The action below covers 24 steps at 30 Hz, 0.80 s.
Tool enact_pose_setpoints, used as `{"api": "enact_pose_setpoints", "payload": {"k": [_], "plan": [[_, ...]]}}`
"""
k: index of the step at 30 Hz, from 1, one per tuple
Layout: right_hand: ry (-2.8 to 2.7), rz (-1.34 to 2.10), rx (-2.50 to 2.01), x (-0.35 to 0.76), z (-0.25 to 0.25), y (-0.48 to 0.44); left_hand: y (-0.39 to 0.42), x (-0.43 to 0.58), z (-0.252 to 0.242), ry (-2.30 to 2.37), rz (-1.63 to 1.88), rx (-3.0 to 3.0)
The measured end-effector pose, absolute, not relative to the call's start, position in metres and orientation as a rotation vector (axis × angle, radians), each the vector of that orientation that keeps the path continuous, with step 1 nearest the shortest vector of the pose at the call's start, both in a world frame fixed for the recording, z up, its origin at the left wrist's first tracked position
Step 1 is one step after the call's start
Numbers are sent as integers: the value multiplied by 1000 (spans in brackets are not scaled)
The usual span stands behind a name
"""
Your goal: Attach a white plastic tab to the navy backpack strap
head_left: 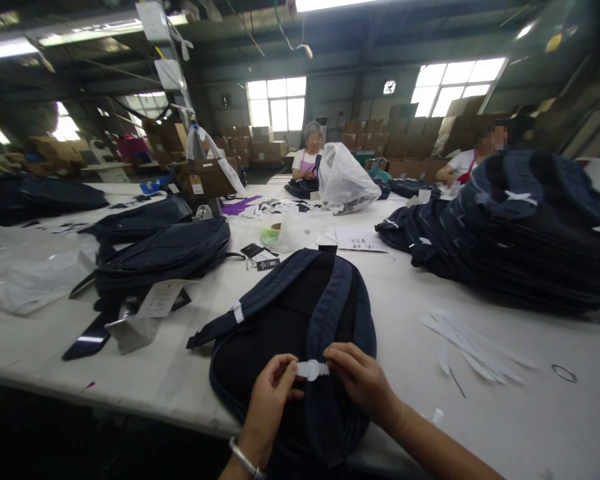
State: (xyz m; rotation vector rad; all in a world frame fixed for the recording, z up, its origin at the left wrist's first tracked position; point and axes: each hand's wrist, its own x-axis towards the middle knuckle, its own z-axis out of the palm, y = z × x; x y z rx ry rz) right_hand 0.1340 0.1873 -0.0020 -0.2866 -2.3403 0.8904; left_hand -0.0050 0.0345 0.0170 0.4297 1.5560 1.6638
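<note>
A dark navy backpack [275,320] lies at the table's near edge with its black back panel and two shoulder straps facing up. Across the right shoulder strap [330,307] runs a white paper strip [311,369], looped or knotted at its middle. My left hand [275,387] pinches the strip's left end between thumb and fingers. Its other end is pinched by my right hand [357,377], fingers closed over it. The left shoulder strap carries a similar white band [238,312] around its lower part.
A tall pile of navy backpacks [520,233] stands on the right. Loose white strips [473,347] lie in front of it. More backpacks [165,253], plastic bags and tags [267,257] cover the left and middle. Two people sit across the white table [400,407].
</note>
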Motion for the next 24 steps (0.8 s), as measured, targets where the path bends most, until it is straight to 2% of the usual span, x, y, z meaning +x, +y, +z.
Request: {"api": "enact_pose_setpoints", "payload": {"k": [5, 10, 13, 19, 24], "plan": [[-2358, 1132, -761, 142, 13, 173, 41, 0, 19, 1693, 1537, 554], [-2136, 1647, -946, 135, 9, 171, 52, 10, 17, 1566, 1585, 543], [-1990, 1821, -1005, 131, 5, 172, 51, 11, 11, 1482, 1604, 528], [-1759, 1966, -902, 132, 6, 167, 49, 8, 6, 1390, 1610, 410], [-1905, 1742, -726, 138, 9, 155, 55, 13, 11, 1615, 1640, 565]]}}
